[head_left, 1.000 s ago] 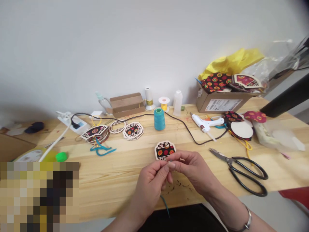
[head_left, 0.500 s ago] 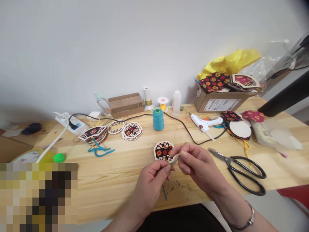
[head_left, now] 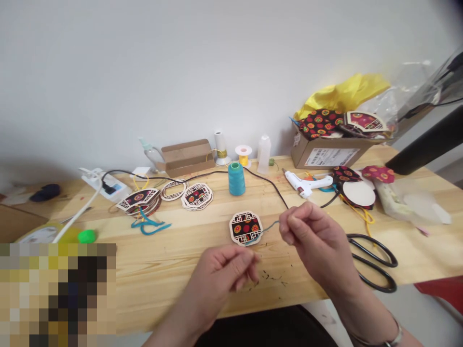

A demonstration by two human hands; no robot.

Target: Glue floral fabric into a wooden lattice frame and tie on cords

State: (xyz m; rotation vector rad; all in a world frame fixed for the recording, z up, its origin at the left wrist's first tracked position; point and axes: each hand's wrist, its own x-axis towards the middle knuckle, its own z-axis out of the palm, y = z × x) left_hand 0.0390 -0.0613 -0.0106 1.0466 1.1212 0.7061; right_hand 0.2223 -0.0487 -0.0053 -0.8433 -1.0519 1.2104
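Pinched in my right hand (head_left: 307, 236) is a thin teal cord (head_left: 269, 226), which runs left over a cream lattice piece with black and red patterned fabric (head_left: 246, 227). That piece lies flat on the wooden table. My left hand (head_left: 231, 270) is just below it, thumb and forefinger pressed together; whatever they may hold is too small to make out. Behind the lattice piece stands a teal thread cone (head_left: 237, 180). Black-handled scissors (head_left: 376, 248) lie to the right, their blades hidden behind my right hand.
A white glue gun (head_left: 307, 183) and a black cable lie behind my right hand. Stacked lattice pieces (head_left: 197, 196) and a power strip (head_left: 115, 188) are at the left. A cardboard box (head_left: 325, 152) with fabric pieces stands back right. Dark scraps lie near the front edge.
My right hand has moved right, drawing the cord away from my left hand and covering the scissor blades. My left hand has shifted slightly down, and the lattice piece is more fully visible.
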